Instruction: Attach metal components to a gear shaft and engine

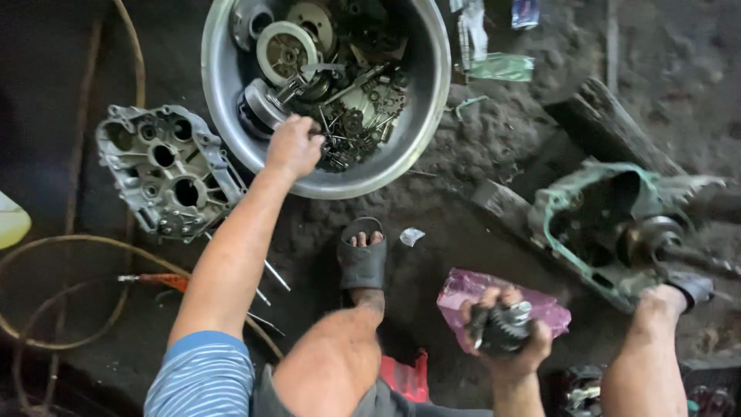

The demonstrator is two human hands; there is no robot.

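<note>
Sorting engine parts, by the look: big steel bowl [231, 116] w/ loose bits on a dirty floor [478, 162], crankcase half [166, 170] beside it. Left hand [293, 145] digs in the bowl, fingers curled, grip unclear. Right hand [509, 336] clamps a gear cluster [502, 328] over pink plastic.

The person wears a short sleeve [202, 374] with fine blue and white stripes and a plain blue cuff, grey shorts [370, 401], and dark open-toed sandals [362, 262]. Forearms, both hands and both legs are bare.
</note>
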